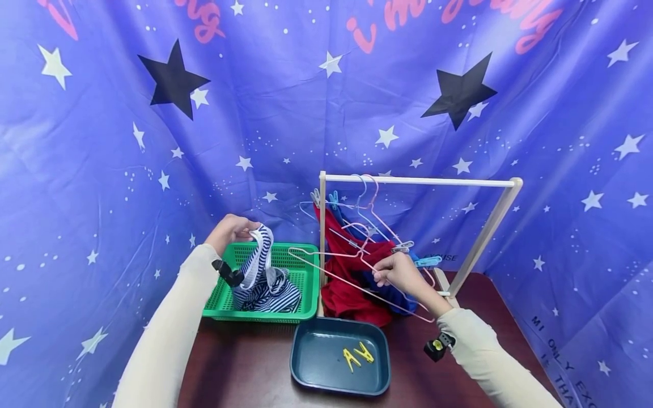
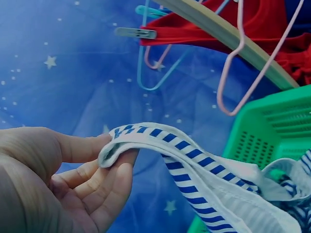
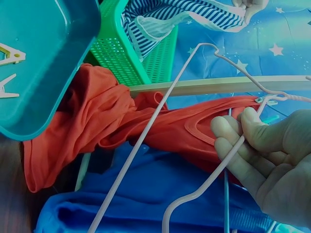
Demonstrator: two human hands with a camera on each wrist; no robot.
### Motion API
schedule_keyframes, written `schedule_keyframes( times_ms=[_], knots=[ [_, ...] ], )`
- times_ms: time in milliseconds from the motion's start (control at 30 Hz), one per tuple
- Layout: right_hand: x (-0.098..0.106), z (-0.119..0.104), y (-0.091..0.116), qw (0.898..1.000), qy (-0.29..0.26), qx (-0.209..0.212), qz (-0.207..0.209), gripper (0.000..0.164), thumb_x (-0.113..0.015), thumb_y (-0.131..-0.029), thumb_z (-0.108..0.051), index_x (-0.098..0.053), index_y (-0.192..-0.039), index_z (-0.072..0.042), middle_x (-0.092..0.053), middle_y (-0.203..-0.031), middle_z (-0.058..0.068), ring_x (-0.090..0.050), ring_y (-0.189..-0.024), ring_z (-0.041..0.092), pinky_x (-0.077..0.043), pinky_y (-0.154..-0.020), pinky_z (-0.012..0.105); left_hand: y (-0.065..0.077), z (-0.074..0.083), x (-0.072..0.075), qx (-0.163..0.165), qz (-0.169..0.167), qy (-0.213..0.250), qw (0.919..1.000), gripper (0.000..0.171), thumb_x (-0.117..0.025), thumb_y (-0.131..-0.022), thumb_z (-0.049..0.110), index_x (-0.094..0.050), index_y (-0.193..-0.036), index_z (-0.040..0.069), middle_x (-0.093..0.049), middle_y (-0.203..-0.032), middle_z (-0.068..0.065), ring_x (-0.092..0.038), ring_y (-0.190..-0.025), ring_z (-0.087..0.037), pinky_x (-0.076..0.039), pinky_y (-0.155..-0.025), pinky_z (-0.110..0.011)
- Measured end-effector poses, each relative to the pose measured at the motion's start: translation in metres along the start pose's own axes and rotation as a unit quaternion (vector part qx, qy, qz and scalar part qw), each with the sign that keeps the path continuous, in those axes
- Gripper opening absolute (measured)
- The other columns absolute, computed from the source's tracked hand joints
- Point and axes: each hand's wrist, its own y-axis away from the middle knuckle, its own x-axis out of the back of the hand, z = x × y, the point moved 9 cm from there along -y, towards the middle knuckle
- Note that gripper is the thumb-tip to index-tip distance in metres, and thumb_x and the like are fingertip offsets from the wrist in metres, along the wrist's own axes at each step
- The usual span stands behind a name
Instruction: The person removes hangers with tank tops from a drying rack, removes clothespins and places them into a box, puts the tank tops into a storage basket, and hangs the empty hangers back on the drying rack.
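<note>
My left hand [image 1: 236,231] pinches the white-edged strap of a blue-and-white striped garment [image 2: 194,162] between thumb and fingers. The garment's lower part lies bunched in the green basket [image 1: 312,294]. In my right hand [image 1: 400,275] is a pink wire hanger [image 3: 146,131], gripped by one shoulder near its hook. The hanger slants in front of the rack, its far end pointing over the basket's right rim. Behind it, a red garment [image 1: 342,283] and a blue garment [image 3: 116,194] hang from the rack on hangers.
The rack has a white rail [image 1: 444,181] and wooden posts [image 1: 484,238]. Clothespins [image 1: 427,261] clip the hung garments. A dark blue tray [image 1: 316,374] in front holds two yellow clothespins [image 1: 352,360]. A starry purple-blue curtain [image 1: 285,113] surrounds the dark red table [image 1: 245,368].
</note>
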Motion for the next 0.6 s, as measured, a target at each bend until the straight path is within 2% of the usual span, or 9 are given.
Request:
schedule_keyframes(
  times_ms=[167, 267, 333, 367, 433, 467, 533, 567, 600],
  knots=[
    [-0.003, 0.001, 0.000, 1.000, 0.002, 0.004, -0.001, 0.004, -0.073, -0.085, 0.008, -0.076, -0.086, 0.006, -0.075, -0.073, 0.015, -0.073, -0.061, 0.020, -0.062, -0.060, 0.031, -0.008, -0.017, -0.012, 0.011, -0.003, 0.012, 0.9999, 0.012, -0.062, -0.098, 0.001, -0.056, -0.087, 0.003, -0.058, -0.062, 0.001, -0.061, -0.054, -0.008, -0.058, -0.060, -0.020],
    [-0.004, 0.001, -0.001, 1.000, 0.005, 0.004, -0.001, 0.004, -0.073, -0.086, 0.008, -0.076, -0.085, 0.005, -0.075, -0.073, 0.015, -0.073, -0.062, 0.020, -0.062, -0.061, 0.034, -0.010, -0.026, -0.020, 0.016, -0.004, 0.014, 0.9998, 0.011, -0.061, -0.097, 0.000, -0.058, -0.088, 0.002, -0.059, -0.063, 0.000, -0.061, -0.054, -0.009, -0.059, -0.062, -0.021],
    [-0.005, 0.002, -0.001, 1.000, 0.006, 0.002, -0.002, 0.004, -0.073, -0.086, 0.007, -0.076, -0.084, 0.005, -0.075, -0.073, 0.014, -0.073, -0.062, 0.020, -0.063, -0.062, 0.035, -0.015, -0.033, -0.024, 0.025, 0.001, 0.010, 0.9996, 0.005, -0.063, -0.097, 0.000, -0.062, -0.101, -0.003, -0.061, -0.068, -0.002, -0.063, -0.058, -0.011, -0.060, -0.068, -0.023],
    [-0.005, 0.002, -0.001, 1.000, 0.007, 0.001, -0.004, 0.004, -0.073, -0.086, 0.007, -0.075, -0.084, 0.005, -0.075, -0.073, 0.014, -0.073, -0.062, 0.020, -0.063, -0.062, 0.035, -0.026, -0.040, -0.026, 0.029, -0.002, 0.007, 0.9995, 0.012, -0.066, -0.096, 0.001, -0.063, -0.106, -0.005, -0.063, -0.072, -0.004, -0.065, -0.061, -0.012, -0.061, -0.070, -0.024],
    [-0.006, 0.002, -0.001, 1.000, 0.008, -0.002, -0.004, 0.005, -0.073, -0.086, 0.007, -0.075, -0.083, 0.005, -0.075, -0.073, 0.015, -0.073, -0.062, 0.020, -0.062, -0.061, 0.034, -0.069, -0.063, -0.027, 0.036, -0.020, 0.015, 0.9991, 0.022, -0.075, -0.089, 0.002, -0.065, -0.107, -0.007, -0.067, -0.076, -0.008, -0.068, -0.064, -0.016, -0.062, -0.070, -0.026],
    [-0.006, 0.002, -0.001, 1.000, 0.009, -0.003, -0.005, 0.005, -0.073, -0.086, 0.007, -0.075, -0.083, 0.004, -0.075, -0.073, 0.014, -0.073, -0.062, 0.019, -0.062, -0.061, 0.033, -0.090, -0.076, -0.027, 0.036, -0.033, 0.022, 0.9986, 0.028, -0.080, -0.086, 0.004, -0.066, -0.107, -0.008, -0.068, -0.077, -0.010, -0.069, -0.066, -0.018, -0.062, -0.066, -0.026],
    [-0.007, 0.003, -0.001, 1.000, 0.010, -0.005, -0.006, 0.006, -0.073, -0.086, 0.007, -0.075, -0.082, 0.004, -0.075, -0.073, 0.014, -0.073, -0.062, 0.019, -0.062, -0.061, 0.034, -0.126, -0.098, -0.030, 0.043, -0.039, 0.014, 0.9982, 0.036, -0.085, -0.081, 0.005, -0.067, -0.110, -0.009, -0.072, -0.090, -0.016, -0.072, -0.077, -0.024, -0.063, -0.074, -0.030],
    [-0.008, 0.004, -0.001, 1.000, 0.009, -0.007, -0.006, 0.007, -0.073, -0.086, 0.008, -0.075, -0.082, 0.003, -0.075, -0.072, 0.014, -0.073, -0.061, 0.019, -0.062, -0.062, 0.035, -0.138, -0.107, -0.032, 0.040, -0.046, 0.010, 0.9981, 0.034, -0.085, -0.080, 0.004, -0.068, -0.105, -0.010, -0.072, -0.089, -0.018, -0.073, -0.077, -0.025, -0.063, -0.073, -0.031],
    [-0.008, 0.004, -0.001, 1.000, 0.008, -0.008, -0.006, 0.007, -0.072, -0.086, 0.008, -0.075, -0.081, 0.003, -0.075, -0.072, 0.014, -0.072, -0.061, 0.019, -0.063, -0.062, 0.037, -0.145, -0.113, -0.036, 0.031, -0.061, 0.014, 0.9975, 0.031, -0.087, -0.078, 0.003, -0.068, -0.099, -0.010, -0.072, -0.085, -0.019, -0.072, -0.073, -0.026, -0.063, -0.070, -0.031]
  ],
)
